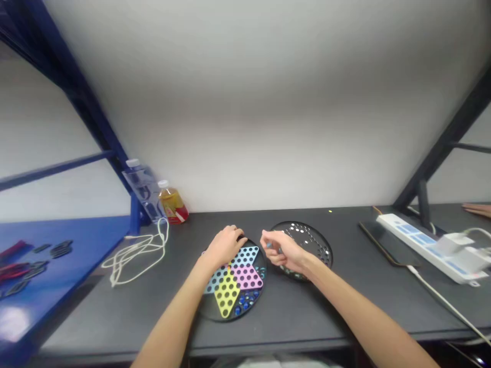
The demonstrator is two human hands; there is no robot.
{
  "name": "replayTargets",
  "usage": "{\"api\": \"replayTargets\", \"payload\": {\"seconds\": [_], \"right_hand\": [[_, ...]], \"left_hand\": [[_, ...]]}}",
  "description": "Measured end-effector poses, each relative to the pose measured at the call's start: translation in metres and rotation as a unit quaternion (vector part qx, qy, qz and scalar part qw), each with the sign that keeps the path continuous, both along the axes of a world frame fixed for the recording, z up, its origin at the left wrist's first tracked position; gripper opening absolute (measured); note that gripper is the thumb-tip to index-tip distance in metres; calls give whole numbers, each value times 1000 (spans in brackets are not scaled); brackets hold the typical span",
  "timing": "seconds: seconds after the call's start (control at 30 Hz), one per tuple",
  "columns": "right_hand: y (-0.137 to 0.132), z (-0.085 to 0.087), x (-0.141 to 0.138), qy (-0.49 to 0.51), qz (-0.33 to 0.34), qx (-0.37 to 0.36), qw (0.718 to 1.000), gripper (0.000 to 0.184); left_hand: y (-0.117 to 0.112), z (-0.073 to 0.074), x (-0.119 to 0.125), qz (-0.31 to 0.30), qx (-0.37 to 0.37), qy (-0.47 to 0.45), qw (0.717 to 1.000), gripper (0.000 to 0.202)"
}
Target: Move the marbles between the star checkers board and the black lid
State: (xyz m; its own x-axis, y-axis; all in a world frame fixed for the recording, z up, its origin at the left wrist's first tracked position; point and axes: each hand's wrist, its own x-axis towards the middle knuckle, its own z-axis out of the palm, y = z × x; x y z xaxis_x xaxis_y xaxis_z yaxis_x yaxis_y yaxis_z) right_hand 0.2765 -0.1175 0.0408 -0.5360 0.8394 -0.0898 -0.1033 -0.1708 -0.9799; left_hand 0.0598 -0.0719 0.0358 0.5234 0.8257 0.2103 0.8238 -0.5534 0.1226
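- Chinese checkers board (pixel 229 286) lies on the dark tabletop (pixel 153 319), blue marbles (pixel 245 301) in its near-right section.
- Left hand (pixel 225 246): fingers bent over its far edge; grip unclear.
- Right hand (pixel 284 250): fingers curled beside round black tray (pixel 325 246); contents unclear.
- Drink bottle (pixel 170 198): red label (pixel 179 213) illegible.

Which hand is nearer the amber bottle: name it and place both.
Left. The left hand is right of the amber bottle and closer to the camera, over the star-patterned board; the right hand is farther right, by the left edge of the dotted round board.
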Motion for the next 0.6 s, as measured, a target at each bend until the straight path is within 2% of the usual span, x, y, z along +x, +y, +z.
{"api": "replayTargets", "payload": {"seconds": [0.07, 0.13, 0.2, 0.23, 0.33, 0.47, 0.6], "right_hand": [[-1, -3, -5, -89, -72, 100, 988, 47], [-3, -5, -7, -206, -121, 243, 940, 51], [-6, -6, -6, -307, -106, 352, 878, 47], [-8, -5, -4, -346, -85, 384, 852, 42], [-12, -2, 1, -420, -28, 421, 803, 26], [-15, -4, 1, -442, 29, 422, 791, 21], [-14, -9, -5, -423, 29, 418, 803, 18]], "left_hand": [[0, 0, 0, 1, -1, 1, 1000, 34], [0, -1, -1, 2, 1, -1, 1000, 34], [1, -2, -1, 4, 4, -4, 1000, 34], [2, -3, -1, 5, 4, -5, 1000, 34], [3, -3, -1, 2, 1, -6, 1000, 33], [2, -1, -1, -2, -1, -7, 1000, 32], [2, -1, -1, -3, -5, -5, 1000, 31]]}}
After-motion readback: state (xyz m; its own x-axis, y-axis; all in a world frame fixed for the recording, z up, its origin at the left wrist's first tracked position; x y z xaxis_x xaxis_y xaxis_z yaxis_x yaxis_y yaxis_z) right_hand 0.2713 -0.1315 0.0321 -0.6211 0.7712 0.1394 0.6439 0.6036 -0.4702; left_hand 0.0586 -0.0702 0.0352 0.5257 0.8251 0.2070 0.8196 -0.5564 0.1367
